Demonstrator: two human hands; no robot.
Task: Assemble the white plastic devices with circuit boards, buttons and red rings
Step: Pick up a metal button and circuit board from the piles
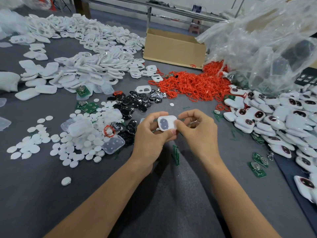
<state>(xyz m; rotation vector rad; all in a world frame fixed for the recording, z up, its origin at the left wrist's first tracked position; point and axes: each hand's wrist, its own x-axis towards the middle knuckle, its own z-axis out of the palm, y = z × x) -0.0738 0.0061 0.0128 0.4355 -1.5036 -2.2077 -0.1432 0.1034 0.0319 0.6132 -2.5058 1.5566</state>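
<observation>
A white plastic shell [167, 122] with a grey inner face is held above the grey table, just in front of me. My left hand [151, 133] grips its left side and bottom edge. My right hand [195, 127] pinches its right edge with thumb and fingers. Black buttons [135, 102] lie in a heap just beyond the hands. Red rings [192, 85] form a large pile further back to the right. Green circuit boards [87, 106] lie left of the buttons, and more circuit boards [258, 166] lie at the right.
White shells [89, 66] are piled across the back left. White round discs [75, 143] and clear pads are scattered at the left. Assembled devices [281, 121] are heaped at the right. A cardboard box [173, 47] and a clear plastic bag [267, 40] stand behind.
</observation>
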